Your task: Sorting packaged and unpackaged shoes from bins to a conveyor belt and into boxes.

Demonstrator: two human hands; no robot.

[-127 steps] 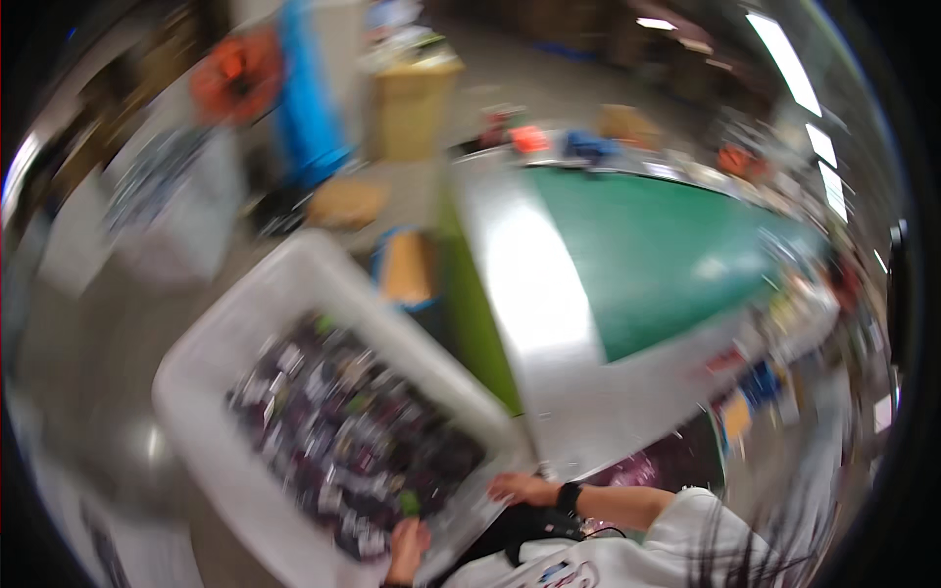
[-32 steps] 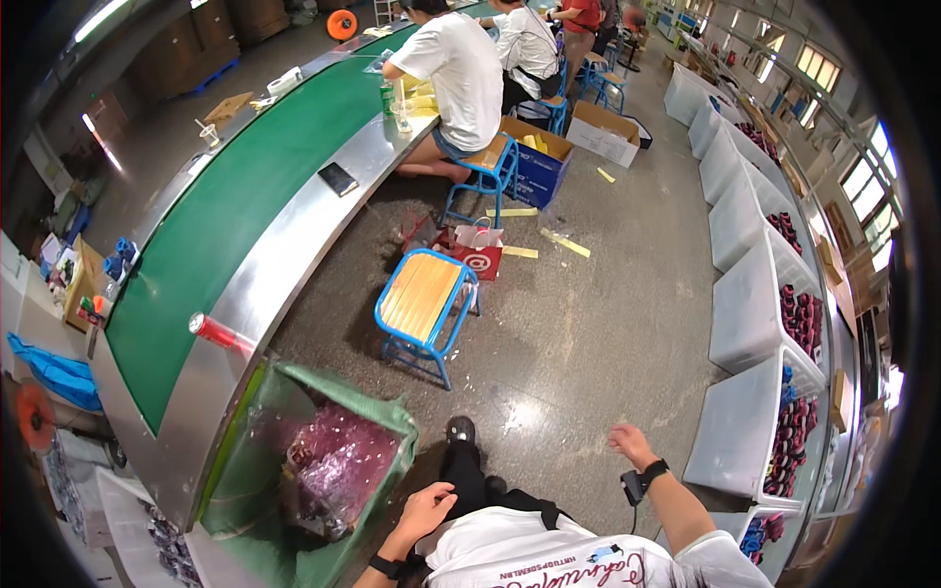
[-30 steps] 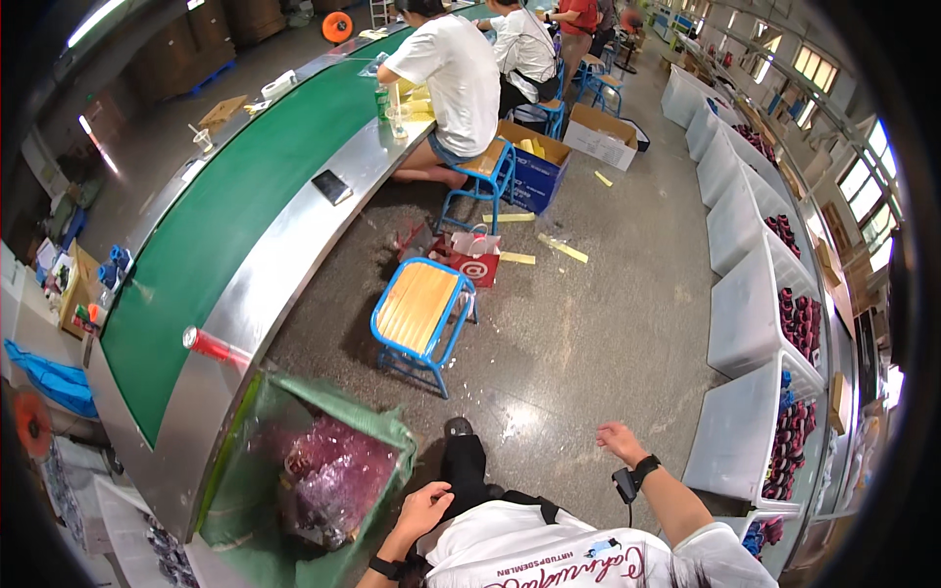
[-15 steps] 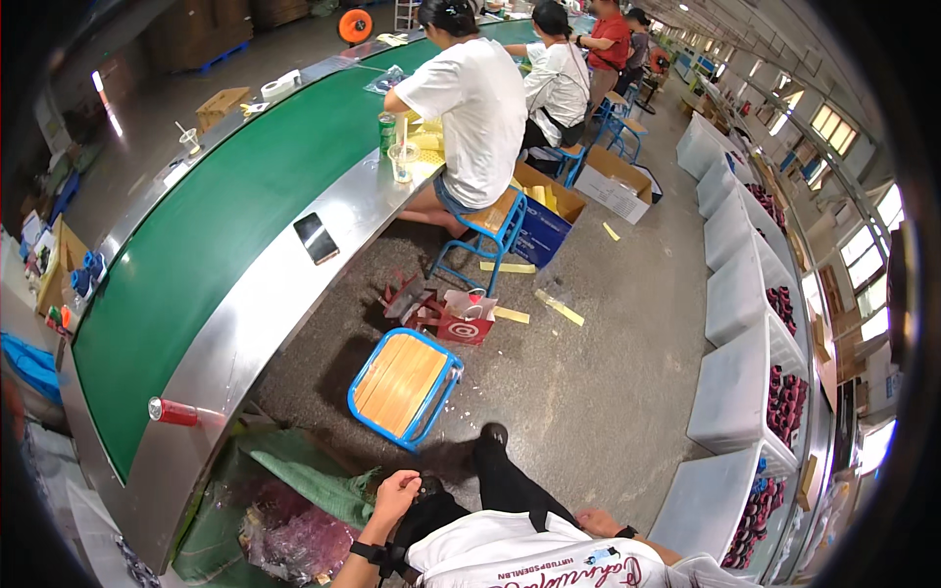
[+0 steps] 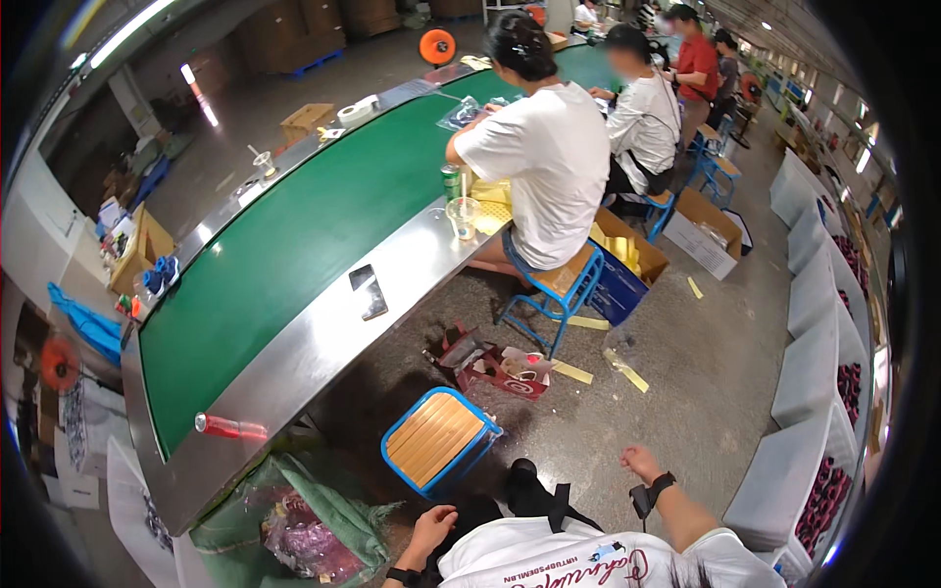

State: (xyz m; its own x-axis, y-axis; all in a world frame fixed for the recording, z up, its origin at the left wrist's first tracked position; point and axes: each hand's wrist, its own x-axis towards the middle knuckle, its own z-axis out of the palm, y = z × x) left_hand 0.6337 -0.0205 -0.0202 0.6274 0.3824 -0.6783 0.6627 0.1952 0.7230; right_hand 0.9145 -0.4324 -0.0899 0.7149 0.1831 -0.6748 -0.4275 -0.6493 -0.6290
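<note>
My left hand (image 5: pixel 431 527) hangs loosely at my side near the bottom of the view, fingers curled a little, holding nothing. It is just below a blue stool with a wooden slat seat (image 5: pixel 439 440). My right hand (image 5: pixel 641 463) is lifted out to the right over the bare concrete floor, fingers closed loosely and empty, with a black band on the wrist. A green bag with purple packets (image 5: pixel 309 519) lies on the floor to the left of my left hand.
A long green conveyor belt with a steel rim (image 5: pixel 323 338) runs from lower left to upper right; a red can (image 5: pixel 227 426) and a dark phone (image 5: pixel 370 292) lie on the rim. People sit on stools (image 5: pixel 549 176) along it. White bins (image 5: pixel 799 480) line the right side. A red carton (image 5: pixel 505 367) sits on the floor.
The view has swung from a white bin of packets to the conveyor line and moved closer to the blue stool. My right hand has come back into view at the right.
</note>
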